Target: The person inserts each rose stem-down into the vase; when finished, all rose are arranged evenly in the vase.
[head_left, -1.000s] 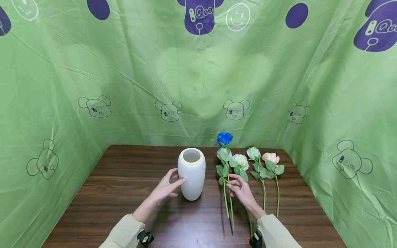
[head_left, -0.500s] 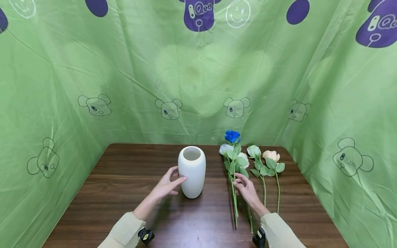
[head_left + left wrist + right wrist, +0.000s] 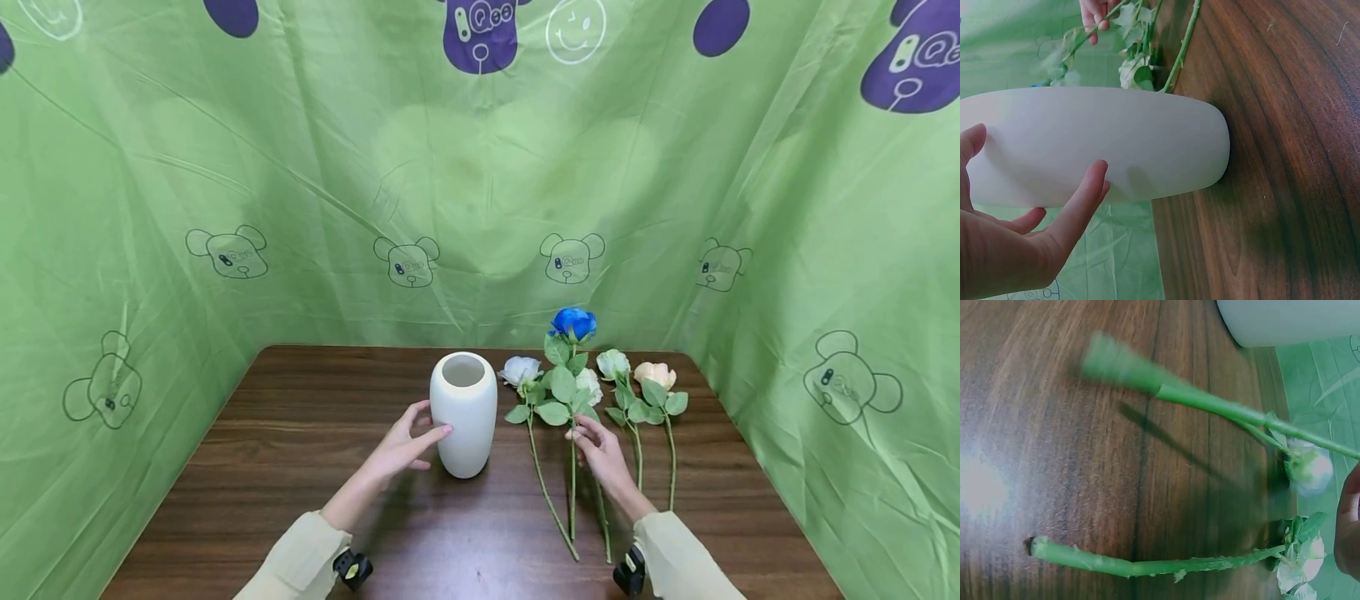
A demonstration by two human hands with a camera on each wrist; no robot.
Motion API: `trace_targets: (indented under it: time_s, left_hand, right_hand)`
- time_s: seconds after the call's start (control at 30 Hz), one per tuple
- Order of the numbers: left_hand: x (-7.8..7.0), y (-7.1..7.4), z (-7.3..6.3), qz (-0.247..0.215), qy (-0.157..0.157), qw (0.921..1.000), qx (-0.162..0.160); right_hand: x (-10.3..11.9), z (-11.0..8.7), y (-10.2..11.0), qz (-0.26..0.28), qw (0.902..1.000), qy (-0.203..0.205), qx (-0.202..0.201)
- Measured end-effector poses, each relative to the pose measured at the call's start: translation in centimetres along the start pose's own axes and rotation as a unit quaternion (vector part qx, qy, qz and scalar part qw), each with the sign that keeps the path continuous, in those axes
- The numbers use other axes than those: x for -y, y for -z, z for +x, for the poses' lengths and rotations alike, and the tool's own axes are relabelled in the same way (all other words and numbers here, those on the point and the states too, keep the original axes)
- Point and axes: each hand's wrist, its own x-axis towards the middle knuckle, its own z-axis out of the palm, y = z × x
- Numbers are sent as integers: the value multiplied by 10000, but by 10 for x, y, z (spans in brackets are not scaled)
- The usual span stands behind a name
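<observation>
A white vase (image 3: 464,425) stands upright at the middle of the table. My left hand (image 3: 405,446) rests against its left side, fingers spread and fairly straight, thumb across the front. In the left wrist view the fingertips lie right at the vase wall. My right hand (image 3: 602,457) pinches the green stem of a blue rose (image 3: 573,323) below its leaves. Blurred in the right wrist view, the stem's lower end (image 3: 1110,362) is raised, with a shadow beneath it. A pale lilac rose (image 3: 519,370) lies just left of it. Behind its leaves a white rose (image 3: 589,386) is partly hidden.
Right of my right hand lie a pale green-white rose (image 3: 613,364) and a peach rose (image 3: 656,375), stems toward me. The dark wooden table (image 3: 300,417) ends at a printed green cloth (image 3: 480,208) behind and on both sides.
My right hand has moved right with the blue rose, whose bloom is now higher. The pale lilac rose, earlier bunched with it, now lies apart to the left. My left hand has stayed at the vase.
</observation>
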Motion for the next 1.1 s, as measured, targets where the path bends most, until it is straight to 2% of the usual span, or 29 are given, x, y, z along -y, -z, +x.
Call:
trace_targets:
  time_s: [0.23, 0.5, 0.8, 1.0, 1.1]
  left_hand:
    - [-2, 0, -1, 1, -4, 10000, -5]
    - [-2, 1, -1, 13, 0, 10000, 22]
    - [-23, -1, -14, -52, -37, 9999, 144]
    - [-5, 1, -3, -7, -21, 10000, 75]
    - [1, 1, 1, 24, -24, 10000, 21]
  right_hand:
    - [11, 2, -3, 284, 9995, 167, -16]
    - [45, 4, -11, 439, 9953, 864, -52]
    - [77, 11, -18, 911, 9859, 1392, -186]
    - [99, 17, -24, 1321, 9745, 1795, -246]
    - [114, 21, -27, 1728, 9648, 1957, -314]
